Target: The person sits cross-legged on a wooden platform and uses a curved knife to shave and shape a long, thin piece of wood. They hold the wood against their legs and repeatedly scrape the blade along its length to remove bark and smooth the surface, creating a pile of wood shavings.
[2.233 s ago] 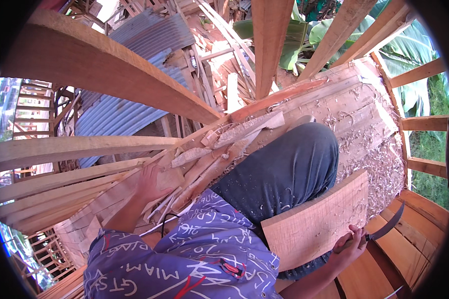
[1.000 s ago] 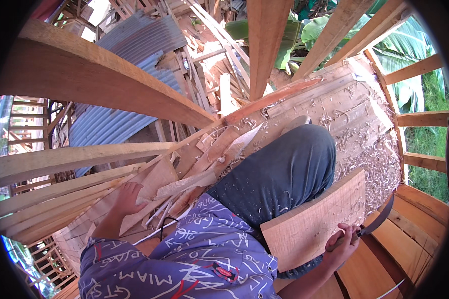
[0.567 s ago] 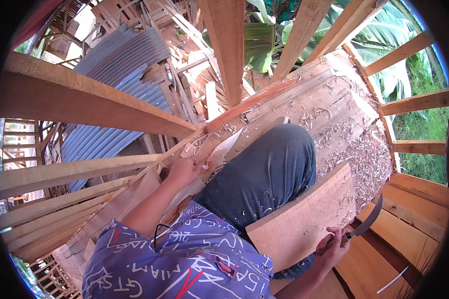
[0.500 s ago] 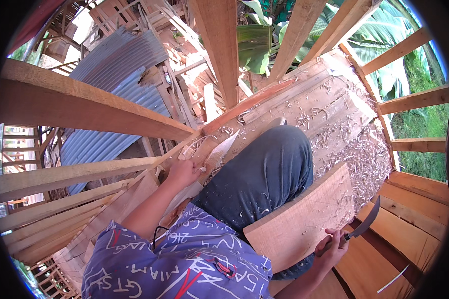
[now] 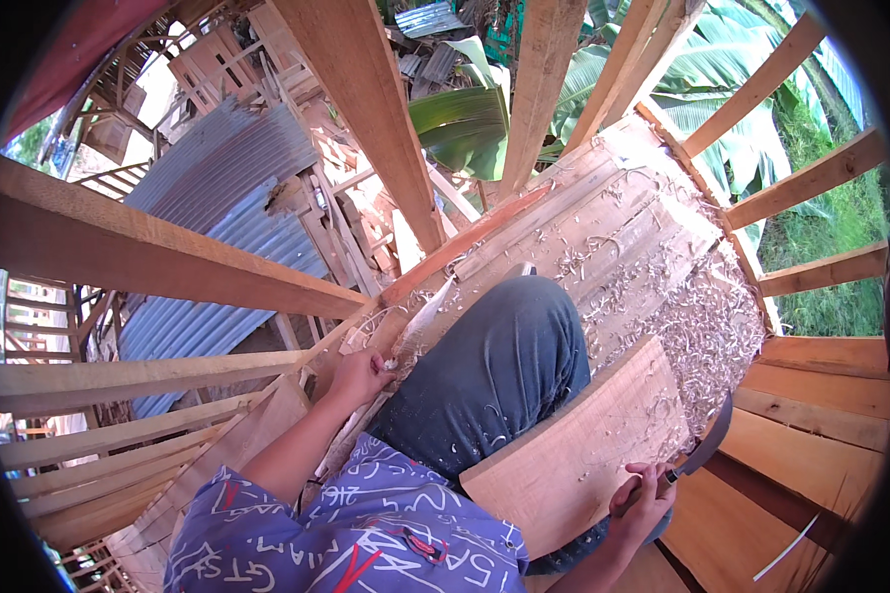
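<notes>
In my right hand (image 5: pixel 643 501) is the dark handle of a curved knife (image 5: pixel 707 447), its blade pointing away to the upper right. A broad, pale wooden board (image 5: pixel 583 440) lies slanted across my lap, beside that hand, with a few curled shavings at its far end. My left hand (image 5: pixel 359 379) is by the railing's base, fingers closed in a pinch. Something small and whitish shows at the fingertips, too small to name. Just beyond it lies a pale, pointed strip (image 5: pixel 427 318), next to my raised knee in dark trousers (image 5: pixel 499 366).
Curled wood shavings (image 5: pixel 702 306) cover the plank floor (image 5: pixel 603 217) ahead and right. Upright wooden posts (image 5: pixel 366 109) and slats rail off the left and far sides. Below the railing are corrugated metal sheets (image 5: pixel 227 188) and scrap wood. Wooden planks (image 5: pixel 801 425) lie at the right.
The whole view has shifted slightly, so the railing corner appears lower and further left. Both hands keep nearly the same poses, and the knife stays in my right hand.
</notes>
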Motion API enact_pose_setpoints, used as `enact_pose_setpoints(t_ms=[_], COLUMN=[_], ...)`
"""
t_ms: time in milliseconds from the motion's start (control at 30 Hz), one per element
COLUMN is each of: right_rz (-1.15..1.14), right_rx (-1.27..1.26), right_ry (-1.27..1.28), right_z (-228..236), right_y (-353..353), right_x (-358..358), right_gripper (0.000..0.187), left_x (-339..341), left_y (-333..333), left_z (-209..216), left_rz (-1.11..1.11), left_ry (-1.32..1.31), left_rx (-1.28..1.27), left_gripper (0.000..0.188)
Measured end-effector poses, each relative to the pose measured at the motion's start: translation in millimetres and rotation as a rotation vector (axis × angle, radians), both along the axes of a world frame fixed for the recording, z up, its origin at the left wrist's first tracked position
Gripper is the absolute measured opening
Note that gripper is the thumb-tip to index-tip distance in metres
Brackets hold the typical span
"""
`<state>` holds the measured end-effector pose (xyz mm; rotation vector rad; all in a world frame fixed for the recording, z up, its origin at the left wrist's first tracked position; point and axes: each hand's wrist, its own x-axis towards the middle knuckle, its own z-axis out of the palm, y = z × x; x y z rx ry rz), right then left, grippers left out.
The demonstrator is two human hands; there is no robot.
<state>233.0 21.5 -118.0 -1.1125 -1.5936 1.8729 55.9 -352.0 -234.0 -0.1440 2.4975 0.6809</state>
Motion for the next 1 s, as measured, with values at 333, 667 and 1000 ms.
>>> enact_pose_setpoints(t_ms=[333, 667, 1000], right_rz=[0.016, 0.039, 0.032], right_rx=[-0.077, -0.151, -0.271], right_ry=[0.066, 0.227, 0.513], right_z=[-3, 12, 44], right_y=[2, -3, -28], right_x=[9, 9, -15], right_gripper=[0.016, 0.017, 0.037], left_x=[-40, -71, -14], left_y=[61, 171, 299], left_z=[123, 222, 227], left_rz=[-0.04, -0.281, -0.476], left_ry=[0.334, 0.181, -0.28], left_rx=[0.506, 0.894, 1.207], left_gripper=[0.029, 0.023, 0.022])
